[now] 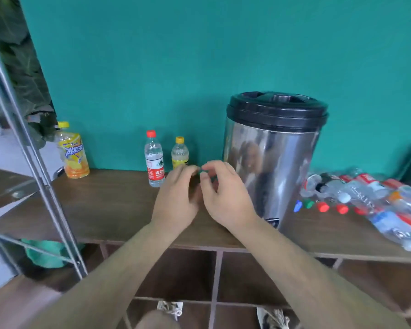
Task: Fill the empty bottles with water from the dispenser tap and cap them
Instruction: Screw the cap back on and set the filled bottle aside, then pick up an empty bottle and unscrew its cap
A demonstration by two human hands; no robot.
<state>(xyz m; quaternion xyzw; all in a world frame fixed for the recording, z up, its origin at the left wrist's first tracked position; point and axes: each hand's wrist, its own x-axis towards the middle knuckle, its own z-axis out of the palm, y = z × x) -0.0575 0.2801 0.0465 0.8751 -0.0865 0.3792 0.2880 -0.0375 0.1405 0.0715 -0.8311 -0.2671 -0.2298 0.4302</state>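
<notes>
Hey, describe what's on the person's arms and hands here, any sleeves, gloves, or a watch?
The left forearm and right forearm are bare to the frame edge, with no sleeve in view. The left hand and right hand wear no gloves; neither wrist shows a watch or bracelet. Blur would hide any ring.

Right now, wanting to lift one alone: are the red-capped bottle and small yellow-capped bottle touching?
Apart. The head view shows wall between the red-capped bottle and the small yellow-capped bottle.

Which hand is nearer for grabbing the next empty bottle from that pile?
Probably right. The right hand is nearer the pile of empty clear plastic bottles, which lies beyond the shiny steel dispenser; the left hand would have to cross over.
</notes>
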